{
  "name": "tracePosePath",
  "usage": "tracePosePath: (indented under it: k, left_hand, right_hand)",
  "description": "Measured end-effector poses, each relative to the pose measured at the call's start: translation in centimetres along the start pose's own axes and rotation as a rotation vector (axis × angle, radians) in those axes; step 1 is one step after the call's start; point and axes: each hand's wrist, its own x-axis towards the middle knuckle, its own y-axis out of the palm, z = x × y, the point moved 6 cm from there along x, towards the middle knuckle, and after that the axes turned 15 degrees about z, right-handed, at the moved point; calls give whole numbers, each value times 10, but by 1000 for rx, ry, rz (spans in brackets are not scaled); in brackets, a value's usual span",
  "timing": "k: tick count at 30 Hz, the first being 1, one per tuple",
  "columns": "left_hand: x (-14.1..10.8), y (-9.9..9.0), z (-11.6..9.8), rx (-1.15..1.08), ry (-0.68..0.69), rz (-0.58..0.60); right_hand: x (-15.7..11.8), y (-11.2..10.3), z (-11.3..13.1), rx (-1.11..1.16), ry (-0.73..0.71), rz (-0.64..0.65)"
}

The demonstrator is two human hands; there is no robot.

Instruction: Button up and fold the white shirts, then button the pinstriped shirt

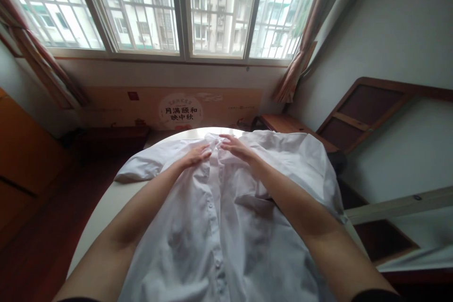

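A white button-up shirt (191, 226) lies spread over a round pale table (102, 212), its collar at the far edge and its button strip running toward me. My left hand (198, 155) rests on the cloth just left of the collar, fingers stretched out. On the other side of the button strip, my right hand (235, 147) touches the shirt near the collar with its fingers apart. One sleeve extends to the left and the other side of the shirt bunches toward the right edge of the table.
Beyond the table, a printed orange box (141, 104) stands below the barred windows (215, 9). Curtains (297, 71) hang beside them. A wooden frame with dark panels (364, 108) leans at the right, and an orange-brown cabinet (17, 160) stands at the left.
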Motion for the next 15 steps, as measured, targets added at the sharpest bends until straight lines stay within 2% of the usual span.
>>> tracePosePath:
  k: [2, 4, 6, 8, 11, 15]
  left_hand:
    - [-25, 18, 3, 291, -36, -14]
    - [-52, 33, -2, 486, -57, -33]
    - [-77, 52, -12, 595, -44, 41]
    - [-100, 75, -21, 637, -21, 182]
    - [-127, 106, -27, 674, -2, 318]
    - [-149, 132, -29, 713, 2, 311]
  right_hand:
    - [-23, 6, -1, -89, 15, -2]
    - [-53, 4, 1, -373, 76, -34]
    - [-86, 3, 6, -673, 125, -57]
    - [-120, 6, 7, -855, 173, -62]
    - [-162, 24, 1, -941, 208, 36]
    - [-202, 56, -1, -953, 150, 187]
